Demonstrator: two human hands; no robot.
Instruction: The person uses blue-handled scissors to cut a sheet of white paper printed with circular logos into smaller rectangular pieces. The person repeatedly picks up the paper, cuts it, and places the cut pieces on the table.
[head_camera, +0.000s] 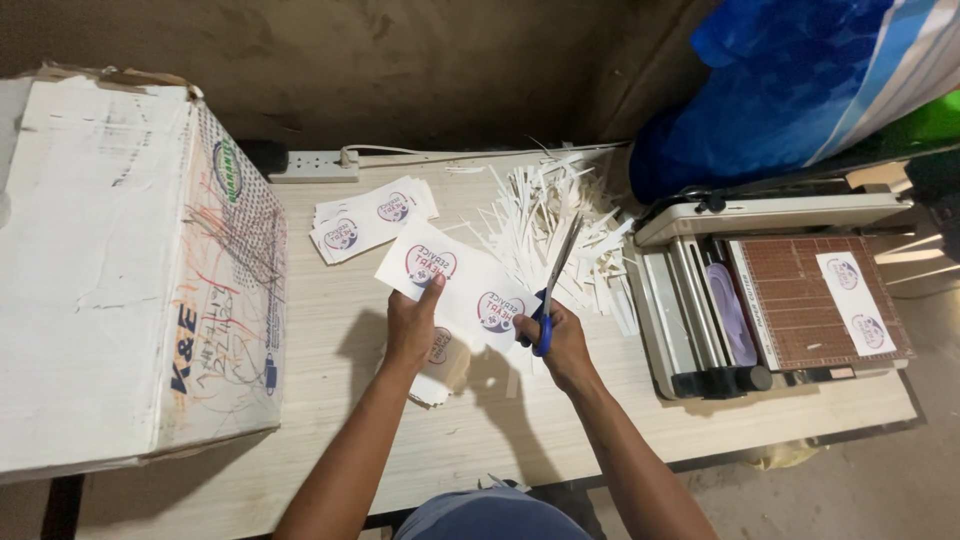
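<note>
Above the pale wooden table (400, 440), a white printed paper strip with round logos (455, 283) is pinched by the left hand (413, 325); the right hand (562, 340) grips blue-handled scissors (552, 285), blades parted. White paper offcuts (545, 225) lie beyond, a paper trimmer (770, 300) rightward.

Looking down at a pale wooden table (330, 400), my left hand (412, 330) pinches a white printed sheet (455, 282) while my right hand (562, 340) grips blue-handled scissors (553, 280), blades pointing away over a pile of paper strips (545, 215). A stack of cut labels (370, 218) lies beyond, a cardboard box (130, 270) at left, a paper trimmer (770, 300) at right.
</note>
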